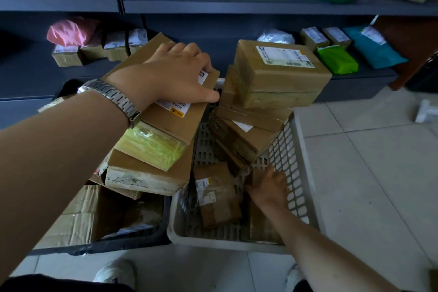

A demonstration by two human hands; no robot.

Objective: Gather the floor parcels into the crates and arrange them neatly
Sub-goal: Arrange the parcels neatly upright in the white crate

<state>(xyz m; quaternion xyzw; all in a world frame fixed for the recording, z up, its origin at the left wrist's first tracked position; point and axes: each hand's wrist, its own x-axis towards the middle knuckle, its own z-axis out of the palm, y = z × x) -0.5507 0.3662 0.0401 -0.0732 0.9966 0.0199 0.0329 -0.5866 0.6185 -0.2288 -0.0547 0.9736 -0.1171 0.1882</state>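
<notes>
Matt cardboard parcels (279, 73) (perforated plastic crate (291, 149)).

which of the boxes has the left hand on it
The flat cardboard box with the white and yellow label, topmost on the pile over the dark crate. The left hand rests on its top; the yellow-taped box lies just beneath.
</notes>
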